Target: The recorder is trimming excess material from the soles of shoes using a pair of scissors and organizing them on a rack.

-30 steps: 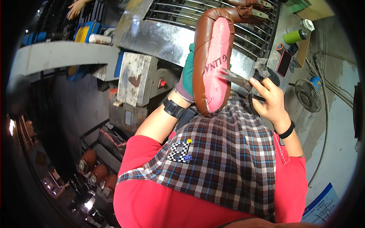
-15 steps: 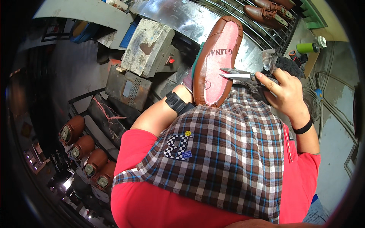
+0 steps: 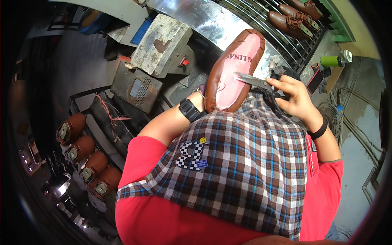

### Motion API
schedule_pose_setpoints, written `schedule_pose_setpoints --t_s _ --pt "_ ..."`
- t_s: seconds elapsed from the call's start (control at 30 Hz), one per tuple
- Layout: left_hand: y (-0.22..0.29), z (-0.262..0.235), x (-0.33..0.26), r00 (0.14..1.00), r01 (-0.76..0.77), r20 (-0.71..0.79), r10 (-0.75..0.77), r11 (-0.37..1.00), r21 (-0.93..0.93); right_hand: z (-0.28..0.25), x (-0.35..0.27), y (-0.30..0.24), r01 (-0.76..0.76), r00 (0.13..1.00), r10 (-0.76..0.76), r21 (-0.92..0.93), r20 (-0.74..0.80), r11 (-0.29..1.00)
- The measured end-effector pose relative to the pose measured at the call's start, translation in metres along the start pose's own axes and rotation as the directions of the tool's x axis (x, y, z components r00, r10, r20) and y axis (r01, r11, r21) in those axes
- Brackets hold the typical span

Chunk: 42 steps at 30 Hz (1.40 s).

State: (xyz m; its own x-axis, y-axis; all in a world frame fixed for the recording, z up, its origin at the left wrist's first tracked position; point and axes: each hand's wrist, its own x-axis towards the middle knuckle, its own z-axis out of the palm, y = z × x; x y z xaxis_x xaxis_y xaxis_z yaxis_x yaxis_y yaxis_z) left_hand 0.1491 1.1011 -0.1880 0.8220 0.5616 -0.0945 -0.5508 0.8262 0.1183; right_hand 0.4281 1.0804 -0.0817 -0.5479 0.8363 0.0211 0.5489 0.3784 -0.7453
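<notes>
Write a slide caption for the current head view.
The right hand holds scissors over the pink underside of a brown shoe; laced shoes rest on a metal rack beyond.

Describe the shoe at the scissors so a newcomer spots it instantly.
Find the plaid apron filling the middle. At its upper edge, where the scissors point, is a brown shoe turned bottom-up. It stands apart from the laced brown shoes at upper right by being pink underneath.
</notes>
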Motion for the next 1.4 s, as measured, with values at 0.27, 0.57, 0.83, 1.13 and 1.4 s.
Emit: schedule_pose_setpoints --t_s 0.27,0.57,0.83,1.13,1.4 --pt "0.004 -0.003 0.002 0.996 0.074 -0.034 -0.080 0.986 -0.152 0.013 0.002 0.001 0.030 0.999 -0.022 0.173 -0.047 0.984" --pt "-0.001 0.001 0.001 0.998 0.038 0.050 -0.028 0.977 -0.212 -0.025 0.008 -0.057 0.208 0.975 -0.215 -0.578 0.057 0.789" --pt "-0.002 0.022 0.015 1.000 -0.005 0.017 0.000 0.955 0.295 -0.008 0.007 -0.041 0.227 0.969 -0.247 -0.517 0.031 0.825" --pt "0.025 0.068 0.006 0.978 -0.178 -0.102 0.183 0.982 0.054 0.051 0.032 0.009 0.027 0.850 0.508 0.974 -0.141 0.225" --pt "0.102 0.114 0.014 0.910 -0.277 0.387 0.148 -0.478 0.833 0.024 0.068 0.021 -0.241 0.763 0.370 0.764 0.530 -0.599"
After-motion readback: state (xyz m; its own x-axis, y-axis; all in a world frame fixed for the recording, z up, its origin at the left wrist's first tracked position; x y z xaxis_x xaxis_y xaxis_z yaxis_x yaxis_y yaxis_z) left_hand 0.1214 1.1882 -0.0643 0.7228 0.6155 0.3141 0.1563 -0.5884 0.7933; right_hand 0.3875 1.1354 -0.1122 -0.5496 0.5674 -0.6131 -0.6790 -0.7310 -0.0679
